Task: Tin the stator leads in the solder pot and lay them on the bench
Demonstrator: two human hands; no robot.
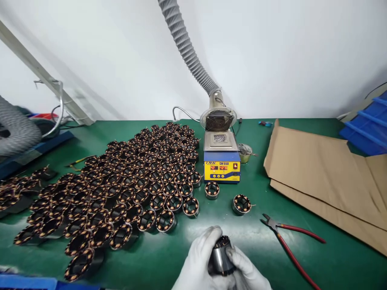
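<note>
Both my hands wear white gloves and hold one motor stator [220, 257], a dark ring with copper windings, low at the front of the green mat. My left hand [198, 262] wraps its left side, my right hand [246, 272] grips its right side. A big spread of several similar stators [127, 189] covers the mat to the left. Two single stators [212, 189] [242, 204] stand just ahead of my hands. Red-handled cutters [287, 237] lie to the right of my right hand.
A yellow and blue solder pot [221, 161] stands mid-table under a grey extraction hose [187, 48] with a fan hood. A small tin [244, 152] sits beside it. Folded cardboard [323, 173] lies right, blue bins [369, 129] at far right, another hose [15, 129] at left.
</note>
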